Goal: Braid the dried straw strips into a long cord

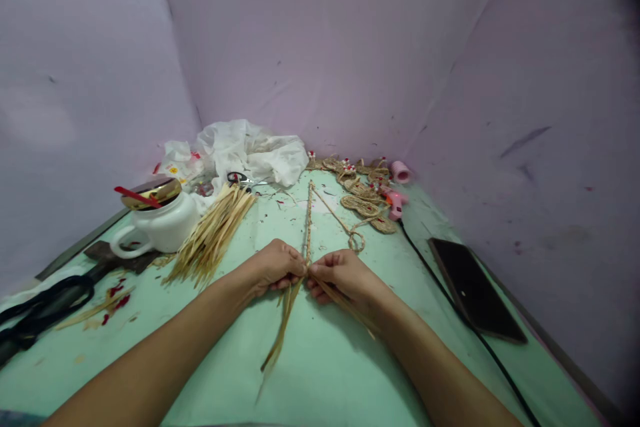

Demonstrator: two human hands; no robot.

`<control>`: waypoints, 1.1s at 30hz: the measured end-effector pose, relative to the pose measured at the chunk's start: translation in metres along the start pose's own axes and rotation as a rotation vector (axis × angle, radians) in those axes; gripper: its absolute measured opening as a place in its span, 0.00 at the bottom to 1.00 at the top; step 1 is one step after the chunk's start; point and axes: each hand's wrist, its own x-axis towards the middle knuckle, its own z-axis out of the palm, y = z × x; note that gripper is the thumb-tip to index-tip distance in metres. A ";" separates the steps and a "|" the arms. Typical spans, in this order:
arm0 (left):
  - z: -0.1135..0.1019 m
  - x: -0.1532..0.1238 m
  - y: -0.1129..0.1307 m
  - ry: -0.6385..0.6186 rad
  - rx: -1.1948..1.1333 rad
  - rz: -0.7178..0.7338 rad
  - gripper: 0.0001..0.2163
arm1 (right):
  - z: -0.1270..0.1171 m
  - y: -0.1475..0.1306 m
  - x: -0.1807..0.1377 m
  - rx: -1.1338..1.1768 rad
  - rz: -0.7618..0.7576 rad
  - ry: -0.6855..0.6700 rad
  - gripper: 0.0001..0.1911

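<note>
A thin braided straw cord (309,220) runs up the green table, and a narrower length of it slants down to a small loop (356,241). At the near end of the braid, my left hand (280,265) pinches straw strands (286,327) that hang loose below it. Close against it, my right hand (336,273) pinches other strands (350,307), which trail out under the palm to the right. The fingertips of both hands almost meet where the braid ends. Some strands between the fingers are hidden.
To the left lie a straw bundle (215,233), a white mug (165,221), scissors (240,178) and a hammer-like tool (117,257). White plastic bags (255,150) are behind. Coiled braided pieces (363,197), a pink glue gun (395,202), its black cord (435,270) and a phone (477,290) occupy the right.
</note>
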 end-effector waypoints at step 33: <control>0.034 -0.035 0.007 0.235 0.889 0.237 0.09 | 0.009 0.013 0.011 0.042 -0.174 0.066 0.03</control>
